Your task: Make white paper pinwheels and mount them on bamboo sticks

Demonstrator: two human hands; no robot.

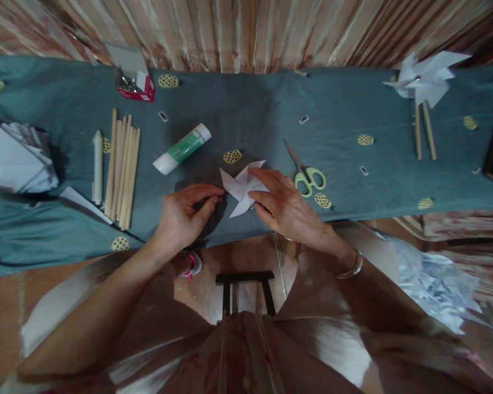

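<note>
A white paper pinwheel (241, 189) is held just above the table's front part. My right hand (285, 205) grips it from the right, thumb and fingers closed on its blades. On its left side my left hand (189, 213) has thumb and forefinger pinched together close to a blade's tip; whatever lies between those fingertips is too small to make out. Green-handled scissors (308, 176) lie right beside my right hand, blades pointing away from me. A glue stick (182, 149) with a green label rests beyond my left hand.
Wooden sticks (123, 169), a white pen (97, 164) and stacked paper (14, 158) lie on the left. A red box (135, 86) of small metal pieces stands behind. Finished pinwheels (429, 79) on sticks lie far right; a bag of paper scraps (435, 282) sits below the table edge.
</note>
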